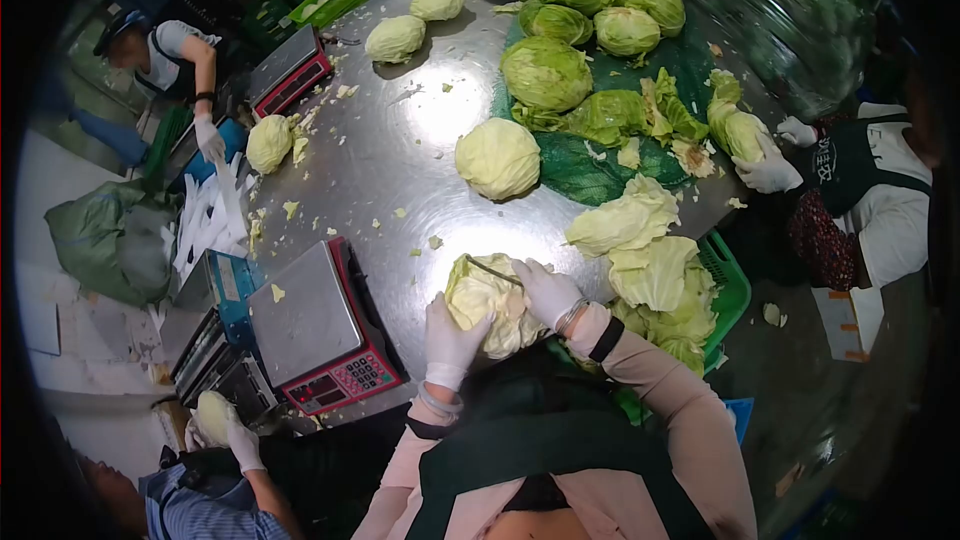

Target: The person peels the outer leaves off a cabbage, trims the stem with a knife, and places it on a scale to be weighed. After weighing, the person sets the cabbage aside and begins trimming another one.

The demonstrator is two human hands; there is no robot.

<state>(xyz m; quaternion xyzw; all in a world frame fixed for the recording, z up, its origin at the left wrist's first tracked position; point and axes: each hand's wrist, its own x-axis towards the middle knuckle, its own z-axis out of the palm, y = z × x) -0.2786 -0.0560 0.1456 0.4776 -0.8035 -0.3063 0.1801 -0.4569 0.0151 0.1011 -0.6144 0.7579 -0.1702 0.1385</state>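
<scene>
At the near edge of the steel table I hold a pale cabbage (490, 312), with some outer leaves loose around it. My left hand (455, 340), in a white glove, is closed on its left side, thumb across the front. On the cabbage's right is my right hand (548, 292), also gloved, its fingers bent. A thin, dark, slightly curved knife-like strip (492, 270) runs from these fingers across the top of the cabbage; its handle is hidden. Another whole cabbage (498, 158) sits just beyond.
Stripped leaves (655, 275) heap over a green crate (735, 285) at my right. More cabbages (545, 73) lie on green netting farther back. A red-edged scale (315, 315) stands left, another scale (292, 70) beyond it. Co-workers are on both sides; one gloved hand (768, 168) holds a cabbage.
</scene>
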